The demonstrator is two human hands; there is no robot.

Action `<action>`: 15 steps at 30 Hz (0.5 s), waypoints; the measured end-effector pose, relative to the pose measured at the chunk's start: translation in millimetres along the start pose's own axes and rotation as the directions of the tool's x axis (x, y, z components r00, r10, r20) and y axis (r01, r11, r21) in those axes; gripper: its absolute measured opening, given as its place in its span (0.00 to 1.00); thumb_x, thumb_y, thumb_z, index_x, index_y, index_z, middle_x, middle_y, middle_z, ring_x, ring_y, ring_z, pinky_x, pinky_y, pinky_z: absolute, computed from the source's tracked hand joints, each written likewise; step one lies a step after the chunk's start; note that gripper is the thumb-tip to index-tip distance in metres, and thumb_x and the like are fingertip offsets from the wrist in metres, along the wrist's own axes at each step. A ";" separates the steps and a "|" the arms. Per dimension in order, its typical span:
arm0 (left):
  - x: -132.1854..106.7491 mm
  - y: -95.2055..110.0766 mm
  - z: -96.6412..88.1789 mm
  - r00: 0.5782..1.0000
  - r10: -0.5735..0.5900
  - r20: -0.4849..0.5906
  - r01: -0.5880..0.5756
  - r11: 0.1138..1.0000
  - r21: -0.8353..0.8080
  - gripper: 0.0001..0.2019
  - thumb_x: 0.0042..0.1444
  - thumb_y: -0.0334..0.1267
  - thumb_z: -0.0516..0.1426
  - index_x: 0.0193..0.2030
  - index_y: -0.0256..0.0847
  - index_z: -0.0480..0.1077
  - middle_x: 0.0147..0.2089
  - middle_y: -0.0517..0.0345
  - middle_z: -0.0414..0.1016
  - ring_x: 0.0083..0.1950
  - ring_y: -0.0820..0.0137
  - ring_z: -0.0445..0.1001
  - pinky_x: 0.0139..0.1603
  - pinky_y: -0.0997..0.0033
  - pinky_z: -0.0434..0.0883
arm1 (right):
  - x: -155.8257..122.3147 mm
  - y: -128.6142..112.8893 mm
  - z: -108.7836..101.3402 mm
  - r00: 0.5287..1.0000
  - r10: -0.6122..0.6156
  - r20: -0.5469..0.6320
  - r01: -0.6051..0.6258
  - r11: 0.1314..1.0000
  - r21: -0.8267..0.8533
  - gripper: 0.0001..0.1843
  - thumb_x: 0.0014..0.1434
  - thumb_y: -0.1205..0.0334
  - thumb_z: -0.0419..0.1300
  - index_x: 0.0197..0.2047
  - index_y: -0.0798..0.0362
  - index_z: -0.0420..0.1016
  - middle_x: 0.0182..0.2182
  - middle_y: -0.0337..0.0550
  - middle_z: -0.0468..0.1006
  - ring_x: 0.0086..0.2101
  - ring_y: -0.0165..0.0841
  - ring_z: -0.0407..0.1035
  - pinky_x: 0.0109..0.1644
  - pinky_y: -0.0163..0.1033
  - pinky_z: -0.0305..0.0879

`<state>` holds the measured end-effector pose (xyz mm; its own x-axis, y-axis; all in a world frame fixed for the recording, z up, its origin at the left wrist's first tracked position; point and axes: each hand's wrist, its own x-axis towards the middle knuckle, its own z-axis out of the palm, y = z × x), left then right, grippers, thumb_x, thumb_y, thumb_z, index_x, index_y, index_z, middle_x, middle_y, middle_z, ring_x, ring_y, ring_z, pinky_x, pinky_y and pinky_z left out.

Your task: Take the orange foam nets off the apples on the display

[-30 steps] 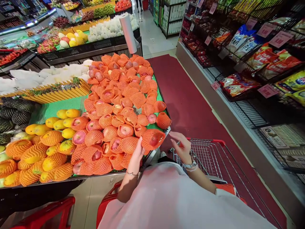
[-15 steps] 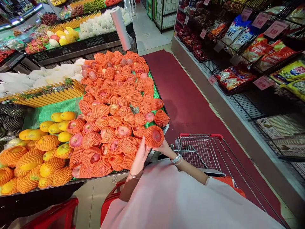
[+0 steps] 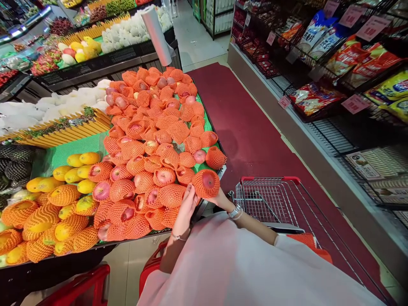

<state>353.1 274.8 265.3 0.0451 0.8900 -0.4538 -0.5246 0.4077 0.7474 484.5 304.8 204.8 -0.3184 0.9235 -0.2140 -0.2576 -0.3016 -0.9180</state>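
Observation:
An apple (image 3: 205, 184) in an orange foam net is held up in front of me, at the near right corner of the fruit stand. My right hand (image 3: 219, 199) is closed around it from below and the right, its fingers mostly hidden behind the fruit. My left hand (image 3: 188, 203) touches the apple's left side with its fingertips, the fingers bent against the net. Many more netted apples (image 3: 165, 176) are heaped on the stand just beyond and to the left. One apple (image 3: 199, 156) with its red skin bare lies near the stand's right edge.
Yellow mangoes (image 3: 72, 174), some netted, lie to the left. A metal shopping cart (image 3: 270, 199) with a red handle stands at my right. Red baskets (image 3: 84, 287) are below the stand. Shelves with bagged goods (image 3: 314, 102) line the right side. A plastic bag roll (image 3: 156, 36) stands behind the apples.
The view has shifted slightly. Both hands keep the netted apple in nearly the same place, and nothing is let go.

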 end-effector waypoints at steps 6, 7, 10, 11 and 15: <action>1.2 15.9 -12.7 0.889 0.412 0.201 -0.457 0.767 0.451 0.46 0.47 0.60 0.62 0.68 0.44 0.49 0.69 0.44 0.51 0.71 0.57 0.52 0.70 0.57 0.54 | -10.8 -8.4 -4.1 0.991 -0.090 0.099 0.101 0.989 -0.111 0.49 0.40 0.59 0.74 0.64 0.54 0.60 0.62 0.53 0.63 0.62 0.47 0.57 0.69 0.55 0.47; 2.5 18.0 -11.7 0.883 0.374 0.282 -0.468 0.727 0.502 0.48 0.46 0.57 0.64 0.69 0.44 0.48 0.70 0.43 0.50 0.71 0.56 0.51 0.70 0.56 0.53 | -11.5 -9.8 -3.1 0.985 -0.102 0.142 0.118 0.987 -0.108 0.49 0.41 0.59 0.74 0.64 0.53 0.60 0.62 0.53 0.62 0.62 0.46 0.56 0.69 0.53 0.47; 12.3 20.7 -7.9 0.889 0.297 0.348 -0.453 0.670 0.587 0.50 0.44 0.47 0.67 0.69 0.42 0.45 0.70 0.42 0.51 0.70 0.56 0.54 0.70 0.54 0.52 | -10.8 -13.0 -1.5 0.971 -0.120 0.207 0.133 0.990 -0.047 0.43 0.48 0.55 0.70 0.64 0.53 0.59 0.61 0.52 0.64 0.61 0.44 0.60 0.68 0.51 0.51; 17.6 21.1 -6.7 0.889 0.308 0.340 -0.457 0.659 0.598 0.49 0.44 0.45 0.67 0.69 0.41 0.45 0.69 0.41 0.52 0.69 0.56 0.55 0.70 0.54 0.53 | -10.4 -13.4 -2.8 0.972 -0.113 0.205 0.120 0.992 -0.024 0.42 0.50 0.54 0.69 0.65 0.53 0.59 0.61 0.52 0.64 0.60 0.43 0.60 0.67 0.51 0.53; 44.7 28.1 1.8 0.884 0.329 0.332 -0.465 0.544 0.698 0.43 0.45 0.42 0.65 0.65 0.36 0.50 0.64 0.40 0.60 0.65 0.57 0.62 0.67 0.55 0.58 | -12.8 -9.1 -16.7 0.961 0.012 0.278 -0.023 0.999 0.038 0.43 0.53 0.52 0.67 0.67 0.51 0.54 0.60 0.53 0.66 0.56 0.40 0.65 0.64 0.50 0.56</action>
<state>341.9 326.4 266.8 0.1501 0.9887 0.0058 0.2872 -0.0492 0.9566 506.2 299.7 210.3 -0.5622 0.8177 -0.1238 -0.2842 -0.3316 -0.8996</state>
